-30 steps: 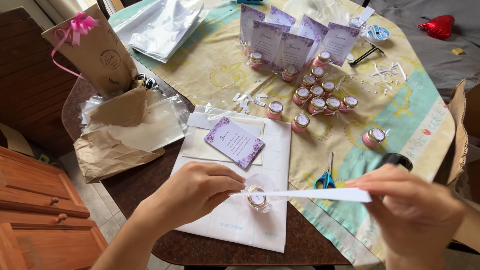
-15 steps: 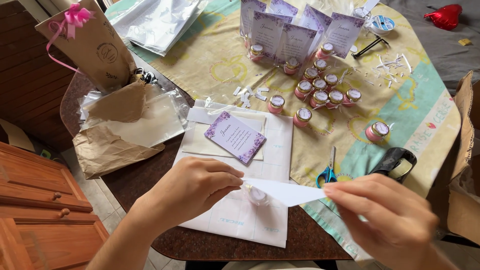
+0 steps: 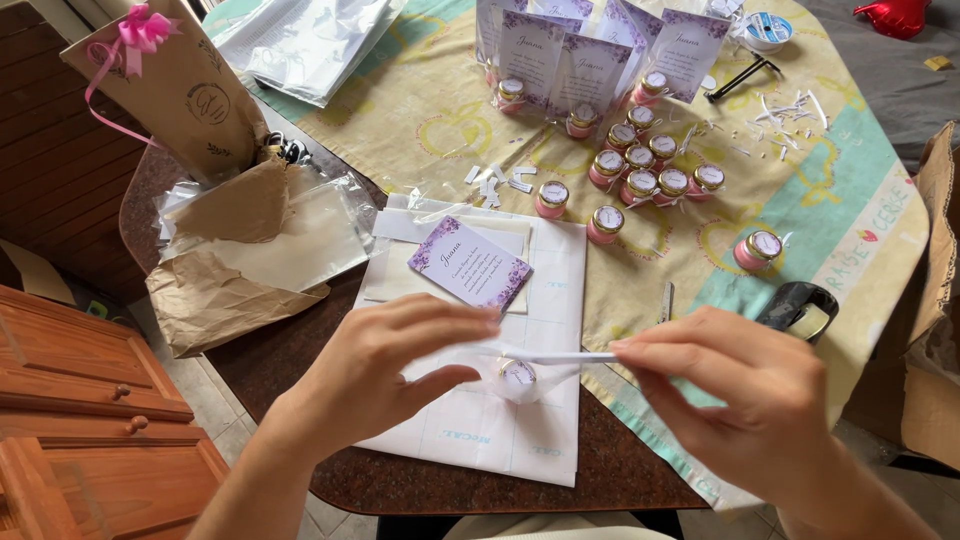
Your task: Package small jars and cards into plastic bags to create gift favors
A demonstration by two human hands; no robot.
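Here I see my left hand [image 3: 385,370] and right hand [image 3: 740,395] stretching a thin white strip [image 3: 545,356] between them, each pinching 1 end with thumb and fingertips. The strip runs from 9 to 3 o'clock, edge-on, so I cannot tell how wide it is. Just under it sits a small gold-lidded jar [image 3: 517,375] wrapped in clear film, resting on the white sheet [image 3: 545,290]; the strip crosses its top, and whether they touch I cannot tell. The jar's body is mostly hidden by the film.

At 12 o'clock from the jar lies a purple floral card [image 3: 469,264]. Further up, toward 1 o'clock, stand pink jars [image 3: 640,165] in a cluster, with more cards [image 3: 590,50] behind them cut off by the top edge. Scissors [image 3: 666,300] at 2 o'clock are nearly all hidden behind my right hand. A black tape dispenser [image 3: 805,310] sits beyond that hand. At 10 o'clock crumpled brown paper [image 3: 215,290] lies beside a brown bag [image 3: 185,95] with a pink bow.
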